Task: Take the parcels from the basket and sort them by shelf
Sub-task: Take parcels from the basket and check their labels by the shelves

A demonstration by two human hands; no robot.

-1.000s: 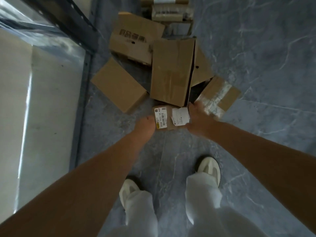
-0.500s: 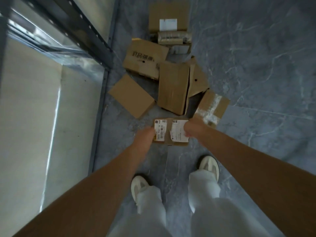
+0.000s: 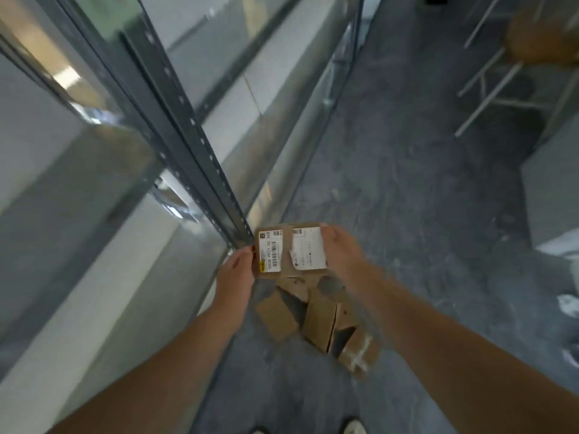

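Presently, a small cardboard parcel [image 3: 291, 250] is held in the air between both hands, over the loose boxes [image 3: 316, 321] on the floor [image 3: 407, 214] and, as seen from the head, just beside the lower end of the grey shelf post [image 3: 194, 142]. The left hand [image 3: 236, 270] pinches its left edge; the right hand [image 3: 341, 255] clasps its right edge.

Step in hand, as judged: reading the parcel to learn its shelf. The next move probably calls for matching the code to a level of the rack at the left, then setting the parcel flat there.

Parcel: flat, brown, top face up, with two white labels side by side. The left label [image 3: 269, 252] bears a barcode and a yellow mark; the right label [image 3: 308, 249] has print too small to read.
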